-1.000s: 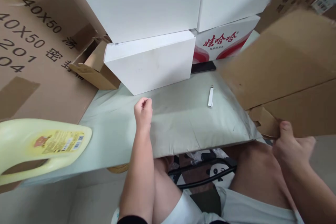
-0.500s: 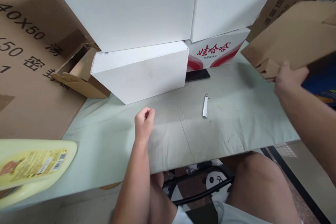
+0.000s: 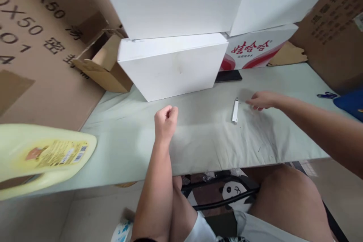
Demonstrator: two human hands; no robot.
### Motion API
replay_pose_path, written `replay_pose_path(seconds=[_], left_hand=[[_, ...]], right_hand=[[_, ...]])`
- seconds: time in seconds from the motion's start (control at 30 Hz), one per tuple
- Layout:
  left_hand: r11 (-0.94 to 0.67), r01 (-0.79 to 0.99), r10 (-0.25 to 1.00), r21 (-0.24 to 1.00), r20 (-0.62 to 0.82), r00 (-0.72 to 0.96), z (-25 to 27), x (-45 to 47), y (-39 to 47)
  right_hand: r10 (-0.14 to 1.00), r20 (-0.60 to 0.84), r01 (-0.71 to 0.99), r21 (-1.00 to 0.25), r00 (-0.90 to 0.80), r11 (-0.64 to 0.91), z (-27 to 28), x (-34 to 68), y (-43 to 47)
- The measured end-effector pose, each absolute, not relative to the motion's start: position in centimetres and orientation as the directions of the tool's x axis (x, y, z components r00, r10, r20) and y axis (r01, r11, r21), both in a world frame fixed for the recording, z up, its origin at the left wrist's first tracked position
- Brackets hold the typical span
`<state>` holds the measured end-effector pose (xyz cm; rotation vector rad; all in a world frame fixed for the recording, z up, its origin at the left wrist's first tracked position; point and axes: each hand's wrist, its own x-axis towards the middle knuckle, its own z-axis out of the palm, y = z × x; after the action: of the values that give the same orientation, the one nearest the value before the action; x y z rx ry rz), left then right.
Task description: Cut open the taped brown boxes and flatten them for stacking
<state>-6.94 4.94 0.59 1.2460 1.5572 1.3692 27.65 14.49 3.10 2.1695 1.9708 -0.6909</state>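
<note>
My left hand (image 3: pixel 166 121) rests on the green cloth in a loose fist, with nothing visible in it, just in front of a white box (image 3: pixel 176 70). Reaching in from the right, my right hand (image 3: pixel 262 100) is slightly blurred; its fingers are apart and point left, holding nothing. Close to those fingertips lies a white utility knife (image 3: pixel 235 111) on the cloth, apart from the hand. A black phone-like slab (image 3: pixel 229 76) lies flat behind the knife, against the boxes.
White boxes (image 3: pixel 181 3) are stacked at the back, beside a red-and-white carton (image 3: pixel 252 51). An open brown carton (image 3: pixel 106 64) and a pale yellow jug (image 3: pixel 42 155) stand left. Flattened cardboard (image 3: pixel 289 53), scissors (image 3: pixel 327 95) and a blue item (image 3: pixel 350 102) are right.
My right hand has let go of the brown cardboard, now at the back right, and moved left toward the utility knife. My left hand stays in a fist. The view has shifted somewhat.
</note>
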Motion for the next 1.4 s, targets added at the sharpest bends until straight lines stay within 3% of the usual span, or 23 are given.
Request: replay_pose_path(seconds=[0.07, 0.17, 0.23, 0.3, 0.4, 0.47, 0.57, 0.77, 0.9, 1.03, 1.17, 1.27, 1.4], left_hand=[[-0.05, 0.176, 0.938, 0.983, 0.107, -0.33, 1.0, -7.5, 4.5], [-0.115, 0.075, 0.886, 0.99, 0.137, -0.444, 1.7, -9.0, 3.8], [-0.204, -0.038, 0.827, 0.978, 0.152, -0.541, 2.2, -10.4, 3.3], [-0.288, -0.158, 0.772, 0.945, 0.131, -0.622, 2.5, -12.1, 2.7], [-0.331, -0.314, 0.723, 0.89, 0.025, -0.69, 2.8, -14.8, 2.0], [-0.337, -0.384, 0.702, 0.859, -0.043, -0.711, 2.8, -16.4, 1.7], [-0.353, -0.427, 0.685, 0.832, -0.081, -0.724, 2.8, -18.3, 1.5], [-0.341, -0.497, 0.698, 0.798, -0.14, -0.703, 2.2, -19.7, 1.4], [-0.412, -0.448, 0.637, 0.793, -0.101, -0.764, 2.9, -20.1, 0.6], [-0.551, -0.3, 0.515, 0.779, 0.034, -0.856, 5.7, -20.6, -2.3], [-0.588, -0.094, 0.418, 0.804, 0.202, -0.886, 8.2, -20.4, -5.9], [-0.619, 0.009, 0.381, 0.786, 0.31, -0.871, 9.0, -19.2, -6.5], [-0.576, -0.076, 0.51, 0.814, 0.284, -0.812, 8.6, -16.2, -3.6]], right_hand=[[0.884, -0.457, 0.981, -0.192, -0.098, 0.01, 4.5, 22.9, 13.2], [0.844, -0.378, 0.92, -0.248, -0.381, 0.304, 7.1, 14.6, 10.8], [0.729, -0.233, 0.757, -0.334, -0.644, 0.561, 8.6, 8.6, 9.3], [0.591, -0.085, 0.564, -0.434, -0.802, 0.702, 9.8, 2.6, 8.3], [0.403, 0.071, 0.353, -0.365, -0.912, 0.862, 10.7, -5.9, 9.2], [0.419, 0.145, 0.366, -0.293, -0.896, 0.883, 11.1, -10.9, 11.4], [0.604, 0.183, 0.571, -0.206, -0.775, 0.795, 11.1, -16.8, 15.8], [0.713, 0.116, 0.695, -0.165, -0.691, 0.7, 9.7, -21.6, 21.0], [0.589, 0.226, 0.575, -0.129, -0.776, 0.808, 8.6, -19.6, 18.5], [0.386, 0.294, 0.398, -0.022, -0.874, 0.917, 8.0, -14.2, 12.7], [0.17, 0.36, 0.214, 0.084, -0.917, 0.973, 7.7, -6.5, 7.3], [0.122, 0.424, 0.189, 0.12, -0.897, 0.975, 8.2, -0.2, 4.9], [0.139, 0.478, 0.243, 0.163, -0.867, 0.956, 9.8, 7.6, 2.4]])
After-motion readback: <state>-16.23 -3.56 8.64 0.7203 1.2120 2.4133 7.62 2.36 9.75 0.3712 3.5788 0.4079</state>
